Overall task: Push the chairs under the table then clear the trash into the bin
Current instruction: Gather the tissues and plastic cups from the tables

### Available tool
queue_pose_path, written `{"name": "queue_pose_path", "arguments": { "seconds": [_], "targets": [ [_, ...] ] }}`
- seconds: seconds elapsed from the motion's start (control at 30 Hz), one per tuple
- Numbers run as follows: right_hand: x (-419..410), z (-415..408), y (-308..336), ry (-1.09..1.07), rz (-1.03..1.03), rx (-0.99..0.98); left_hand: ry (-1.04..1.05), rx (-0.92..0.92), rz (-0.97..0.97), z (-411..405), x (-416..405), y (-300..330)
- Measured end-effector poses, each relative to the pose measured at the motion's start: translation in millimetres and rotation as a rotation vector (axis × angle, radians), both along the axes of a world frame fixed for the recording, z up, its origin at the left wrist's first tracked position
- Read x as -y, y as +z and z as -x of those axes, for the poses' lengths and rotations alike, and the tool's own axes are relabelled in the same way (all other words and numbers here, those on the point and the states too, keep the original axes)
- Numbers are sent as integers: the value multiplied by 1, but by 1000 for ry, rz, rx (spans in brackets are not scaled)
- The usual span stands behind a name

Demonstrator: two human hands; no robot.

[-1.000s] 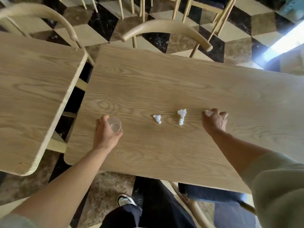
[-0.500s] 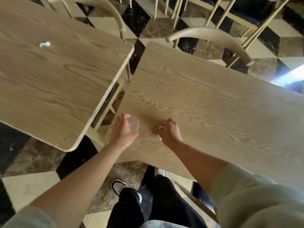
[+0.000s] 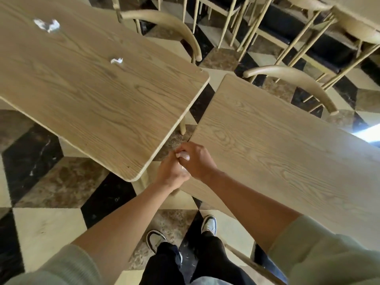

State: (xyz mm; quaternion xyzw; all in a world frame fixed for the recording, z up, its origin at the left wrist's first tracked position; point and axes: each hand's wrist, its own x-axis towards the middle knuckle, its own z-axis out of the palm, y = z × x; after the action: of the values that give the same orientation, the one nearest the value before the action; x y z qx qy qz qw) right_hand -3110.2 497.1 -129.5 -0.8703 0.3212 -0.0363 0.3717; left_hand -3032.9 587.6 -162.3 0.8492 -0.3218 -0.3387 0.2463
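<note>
My two hands meet over the near left corner of the right wooden table [image 3: 277, 153]. My left hand [image 3: 171, 174] is closed around a small clear cup, which is almost fully hidden by the fingers. My right hand [image 3: 198, 160] pinches crumpled white tissue [image 3: 182, 156] right at the top of the left hand. Two more white tissue scraps lie on the left table [image 3: 92, 93], one large [image 3: 47, 25] at the far left and one small [image 3: 116, 60] nearer the middle. No bin is in view.
A curved-back wooden chair [image 3: 170, 21] stands tucked at the far side of the left table, another [image 3: 298, 79] behind the right table. More chairs and a table fill the top right. A narrow gap separates the two tables. My feet stand on a checkered floor [image 3: 47, 227].
My right hand swept the tissue scraps off the right table and came to the left hand with the cup. Both hands lifted to the table corner as my view swung left.
</note>
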Motion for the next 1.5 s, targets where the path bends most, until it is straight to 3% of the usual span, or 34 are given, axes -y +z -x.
{"name": "queue_pose_path", "arguments": {
  "seconds": [0.23,0.53,0.8,0.93,1.0,1.1,1.27,1.5],
  "targets": [
    [-43,-42,-4,208,-70,-110,109,-20,45,-48,-59,-7],
    [-94,-128,0,525,102,-130,240,112,63,-114,-142,-4],
    [-138,-231,-8,585,162,26,347,170,3,-202,-188,-3],
    [-133,-288,-9,542,57,-4,337,194,1,-261,-182,-1],
    [-119,-321,-10,449,30,118,311,211,10,-299,-172,-5],
    [-81,-374,-22,115,28,177,260,225,24,-368,-149,-14],
    [16,-453,-60,-516,-85,-13,212,205,30,-499,-96,-24],
    [98,-508,-76,-886,-101,-190,189,214,25,-628,-45,-10]
  ]
}}
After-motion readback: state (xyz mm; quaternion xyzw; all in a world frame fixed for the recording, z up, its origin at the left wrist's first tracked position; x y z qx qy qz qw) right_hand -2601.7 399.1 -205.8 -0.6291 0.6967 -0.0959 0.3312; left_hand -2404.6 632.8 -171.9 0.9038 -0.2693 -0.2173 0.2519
